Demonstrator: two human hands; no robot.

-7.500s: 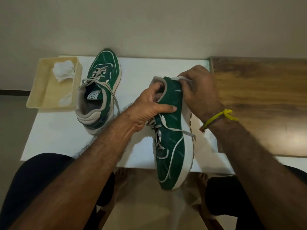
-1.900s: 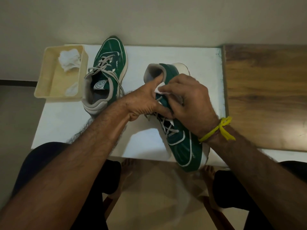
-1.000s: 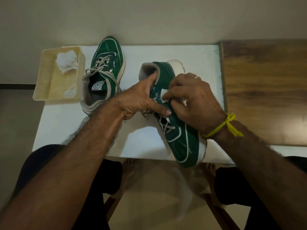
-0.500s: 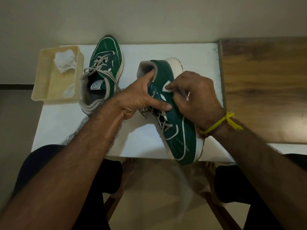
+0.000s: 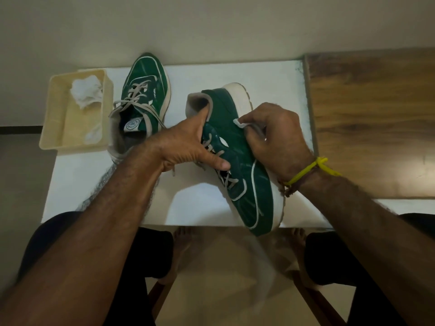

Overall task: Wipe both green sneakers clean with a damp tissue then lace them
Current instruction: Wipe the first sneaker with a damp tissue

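A green sneaker [image 5: 244,184] with a white sole lies tilted on its side over the white table's [image 5: 235,76] front edge, toe toward me. My left hand [image 5: 188,149] grips it at the collar, thumb inside the opening and fingers across the laces. My right hand [image 5: 277,140] pinches a small white tissue [image 5: 240,123] against the shoe's green side panel near the heel. The second green sneaker [image 5: 143,100] stands upright at the back left, its grey laces loose.
A cream plastic tray [image 5: 56,118] at the table's left holds a crumpled white tissue [image 5: 86,92] and a smaller scrap. A wooden surface [image 5: 372,123] adjoins the table on the right. My knees and bare feet are below the front edge.
My right hand has slid the tissue along the shoe's side from near the laces toward the heel. The held sneaker has rolled slightly, and my left hand keeps its grip.
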